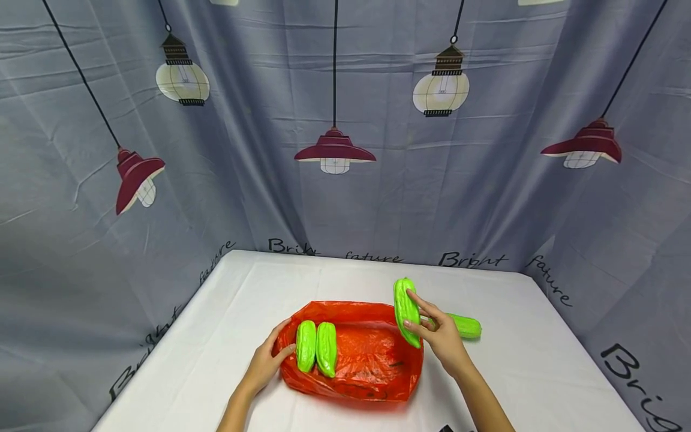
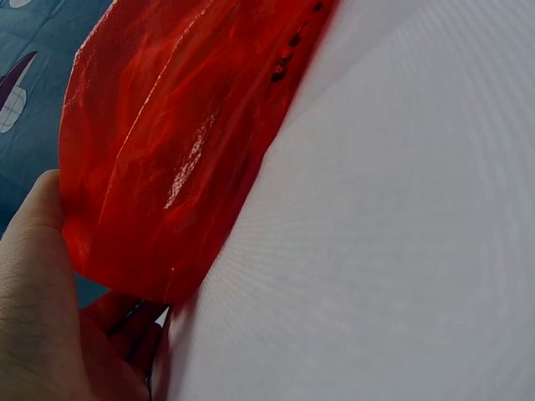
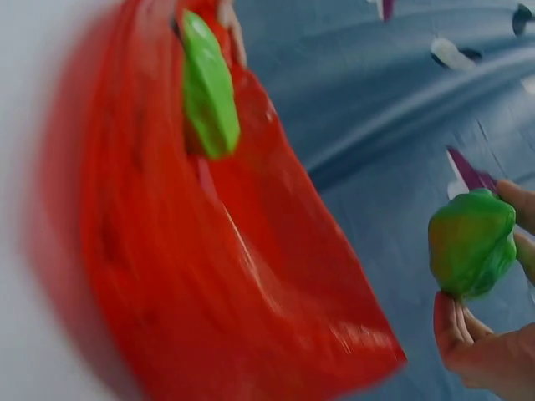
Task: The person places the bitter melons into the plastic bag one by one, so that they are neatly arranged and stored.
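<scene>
A red plastic bag [image 1: 372, 354] lies with its wide mouth facing up. My left hand [image 1: 264, 362] grips its left rim, thumb over the edge and fingers outside; the left wrist view shows the bag's side [image 2: 167, 142] against that hand. Inside, at the left end, two bright green bitter melons [image 1: 306, 346] lie side by side. My right hand [image 1: 439, 336] pinches another bitter melon [image 1: 405, 306] between thumb and fingers, overlapping the bag's right rim in the head view. In the right wrist view this held melon [image 3: 472, 242] appears end-on.
One more bitter melon [image 1: 465, 326] lies on the white table [image 1: 529, 372], partly hidden behind my right hand. A small black object [image 1: 445, 428] shows at the bottom edge. Behind the table hangs a grey-blue curtain [image 1: 270, 198] printed with lamps.
</scene>
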The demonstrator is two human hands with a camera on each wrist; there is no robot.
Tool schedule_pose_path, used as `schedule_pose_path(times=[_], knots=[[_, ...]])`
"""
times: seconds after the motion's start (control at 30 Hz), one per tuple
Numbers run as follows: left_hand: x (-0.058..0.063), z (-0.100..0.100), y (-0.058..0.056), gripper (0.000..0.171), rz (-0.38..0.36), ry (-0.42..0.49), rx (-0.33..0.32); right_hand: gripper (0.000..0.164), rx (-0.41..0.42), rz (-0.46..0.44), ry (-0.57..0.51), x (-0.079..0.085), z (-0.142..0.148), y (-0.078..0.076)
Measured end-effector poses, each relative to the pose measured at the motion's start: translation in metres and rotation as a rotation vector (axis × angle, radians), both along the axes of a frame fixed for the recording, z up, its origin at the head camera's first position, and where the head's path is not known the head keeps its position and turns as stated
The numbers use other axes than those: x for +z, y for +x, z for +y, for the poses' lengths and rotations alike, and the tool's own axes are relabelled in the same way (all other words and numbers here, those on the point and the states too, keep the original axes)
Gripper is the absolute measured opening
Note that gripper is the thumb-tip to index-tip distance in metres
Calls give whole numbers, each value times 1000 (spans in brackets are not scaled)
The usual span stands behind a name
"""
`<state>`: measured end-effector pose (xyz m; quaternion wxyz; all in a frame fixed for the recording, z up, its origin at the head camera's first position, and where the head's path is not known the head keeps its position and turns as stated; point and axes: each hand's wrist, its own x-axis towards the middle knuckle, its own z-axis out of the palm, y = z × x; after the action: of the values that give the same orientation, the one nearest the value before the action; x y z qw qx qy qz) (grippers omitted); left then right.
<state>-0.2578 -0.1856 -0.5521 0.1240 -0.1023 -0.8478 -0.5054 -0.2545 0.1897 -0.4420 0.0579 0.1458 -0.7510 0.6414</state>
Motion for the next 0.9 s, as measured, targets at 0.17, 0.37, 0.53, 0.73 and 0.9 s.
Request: schedule_pose_path(times=[0.17, 0.37, 0.53, 0.73, 0.9], knots=[[1, 1, 0, 56, 18, 3, 12, 62, 30, -26, -62, -4, -23, 4], [0, 1, 1, 56, -2, 10, 9, 61, 34, -80, -109, -12, -41, 8], [0, 1, 1, 56, -6, 13, 8, 61, 16, -98, -112, -10, -51, 13], [1, 2, 1, 56, -16, 24, 7, 61, -7, -112, -95, -5, -64, 21], [13, 7, 9, 56, -22, 27, 13, 62, 30, -145, -119, -25, -73, 16]])
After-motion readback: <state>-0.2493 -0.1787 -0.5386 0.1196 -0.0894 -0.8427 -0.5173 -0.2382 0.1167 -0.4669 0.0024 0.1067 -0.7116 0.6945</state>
